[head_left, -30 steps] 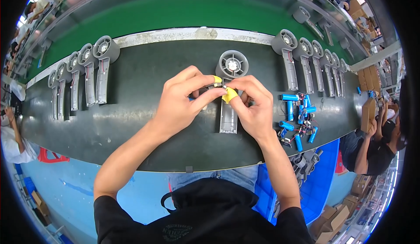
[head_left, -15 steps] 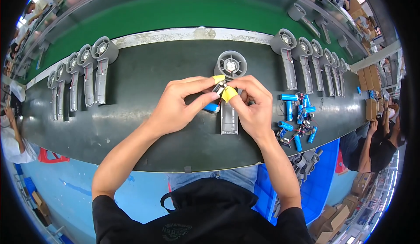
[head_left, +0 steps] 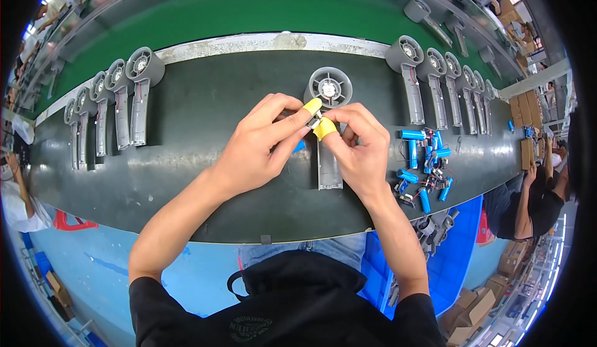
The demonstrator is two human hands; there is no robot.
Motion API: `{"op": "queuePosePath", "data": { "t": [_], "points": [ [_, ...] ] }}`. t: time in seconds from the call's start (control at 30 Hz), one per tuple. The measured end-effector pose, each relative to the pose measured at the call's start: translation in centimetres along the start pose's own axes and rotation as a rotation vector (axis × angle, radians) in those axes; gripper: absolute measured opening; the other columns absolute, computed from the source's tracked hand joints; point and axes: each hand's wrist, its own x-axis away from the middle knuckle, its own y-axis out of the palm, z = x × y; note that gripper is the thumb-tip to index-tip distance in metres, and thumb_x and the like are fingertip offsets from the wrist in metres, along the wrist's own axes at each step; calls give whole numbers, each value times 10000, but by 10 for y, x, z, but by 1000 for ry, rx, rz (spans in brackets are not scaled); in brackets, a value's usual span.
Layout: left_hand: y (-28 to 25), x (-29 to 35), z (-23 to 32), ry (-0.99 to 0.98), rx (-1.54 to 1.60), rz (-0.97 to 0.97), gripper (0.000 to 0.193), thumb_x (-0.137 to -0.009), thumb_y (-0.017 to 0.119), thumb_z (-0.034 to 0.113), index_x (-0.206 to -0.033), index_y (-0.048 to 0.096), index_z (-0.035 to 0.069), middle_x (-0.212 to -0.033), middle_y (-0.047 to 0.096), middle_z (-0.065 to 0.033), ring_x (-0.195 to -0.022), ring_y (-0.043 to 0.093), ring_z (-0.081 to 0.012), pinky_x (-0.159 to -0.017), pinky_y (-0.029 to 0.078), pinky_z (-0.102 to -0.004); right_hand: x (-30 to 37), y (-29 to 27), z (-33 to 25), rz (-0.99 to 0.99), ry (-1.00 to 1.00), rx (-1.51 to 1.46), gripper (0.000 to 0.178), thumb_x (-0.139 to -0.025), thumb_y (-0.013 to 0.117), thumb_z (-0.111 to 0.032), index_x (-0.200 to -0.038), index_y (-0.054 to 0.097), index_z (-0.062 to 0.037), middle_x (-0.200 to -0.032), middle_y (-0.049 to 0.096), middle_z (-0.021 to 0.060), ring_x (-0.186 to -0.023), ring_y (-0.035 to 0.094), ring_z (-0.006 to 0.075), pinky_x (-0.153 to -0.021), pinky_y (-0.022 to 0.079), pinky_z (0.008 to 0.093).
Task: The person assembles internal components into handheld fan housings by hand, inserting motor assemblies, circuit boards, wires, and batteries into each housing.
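Observation:
Both my hands meet over the middle of the dark table, yellow covers on some fingertips. My left hand [head_left: 260, 140] pinches a small circuit board [head_left: 313, 122] between thumb and forefinger. From the other side my right hand [head_left: 359, 151] is closed at the same board, its covered fingertips against the board's edge. A blue cylindrical battery [head_left: 300, 146] shows partly below the left fingers, the rest hidden by that hand. Just beyond lies a grey handheld fan housing [head_left: 329, 86], its round head away from me and its open, trough-like handle [head_left: 329, 170] partly under my hands.
More grey fan housings stand in rows at left [head_left: 140, 98] and right [head_left: 411, 92]. Blue batteries with wired boards [head_left: 426, 163] lie heaped right of my right hand. A blue bin [head_left: 457, 247] with grey parts sits below the table's right edge. Other people work at both sides.
My left fingers have shifted over the circuit board, covering more of it. Less of the blue battery shows beneath the left hand. The right hand has barely moved.

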Motion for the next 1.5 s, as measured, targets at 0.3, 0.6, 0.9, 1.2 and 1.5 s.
{"op": "queuePosePath", "data": {
  "t": [0.3,0.6,0.9,1.2,1.5],
  "points": [
    [0,1,3,12,-30,-31,267,-868,626,-42,-1133,652,-58,-1011,632,-155,-859,628,-252,-735,508,-317,2,1,2,43,-53,37,230,-684,705,58,-907,676,10,-884,658,56,-511,447,30,-463,343,193],
    [-2,0,-1,-11,87,-57,206,-870,615,-18,-1066,628,-81,-935,615,-152,-831,579,-300,-716,474,-388,2,1,7,-26,-146,67,242,-697,684,97,-921,634,22,-893,614,59,-540,454,34,-473,361,195],
    [-2,-1,-2,49,26,-34,207,-874,616,-9,-1066,633,-84,-921,618,-161,-830,586,-310,-724,482,-391,4,3,8,-6,-144,62,237,-706,687,97,-922,628,21,-889,603,61,-555,458,46,-479,363,200],
    [2,1,4,-14,78,-52,201,-883,615,-2,-1064,632,-87,-894,604,-156,-799,576,-298,-672,478,-384,6,3,7,2,-160,76,238,-711,687,100,-928,627,21,-886,595,59,-551,449,47,-480,358,208],
    [-8,-1,-6,15,94,-155,233,-873,600,-47,-1100,634,-90,-908,600,-140,-749,602,-238,-660,490,-325,5,4,14,-15,-314,166,236,-734,709,94,-947,632,27,-899,609,71,-578,480,68,-494,398,217]
  ]
}}
